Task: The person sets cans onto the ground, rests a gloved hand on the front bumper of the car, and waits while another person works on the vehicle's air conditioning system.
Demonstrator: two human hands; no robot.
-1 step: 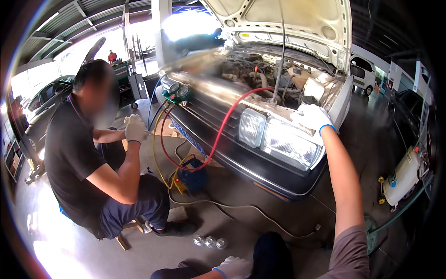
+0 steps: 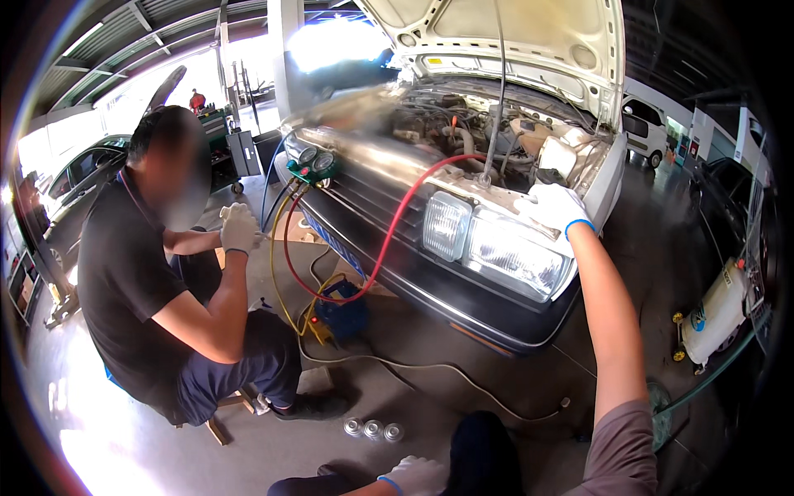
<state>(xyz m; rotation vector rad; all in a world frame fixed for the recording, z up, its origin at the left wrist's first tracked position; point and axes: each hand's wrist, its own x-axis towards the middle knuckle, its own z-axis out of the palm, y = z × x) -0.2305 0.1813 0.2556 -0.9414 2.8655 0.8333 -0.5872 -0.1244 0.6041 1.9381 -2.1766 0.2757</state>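
Observation:
In a white glove with a blue cuff, my right hand (image 2: 558, 208) rests on the white front panel of a car, just above its headlight (image 2: 517, 256). Its fingers reach left over the panel, laid out rather than curled, and I see nothing held. My left hand (image 2: 418, 476), gloved the same way, lies low by my dark-trousered leg (image 2: 485, 455); its fingers look relaxed and the tips are partly hidden. Across the bumper (image 2: 430, 289), a green gauge manifold (image 2: 313, 168) hangs with blue, yellow and red hoses. The red hose (image 2: 397, 219) runs into the open engine bay (image 2: 471, 132).
At left a co-worker (image 2: 141, 256) in a dark shirt sits low, gloved hands (image 2: 240, 228) raised. A blue pump (image 2: 341, 310) stands on the floor with a cable (image 2: 447, 368) trailing right. Three small cans (image 2: 373, 430) stand nearby. A metal rod (image 2: 499, 107) rises beneath the raised hood (image 2: 529, 41).

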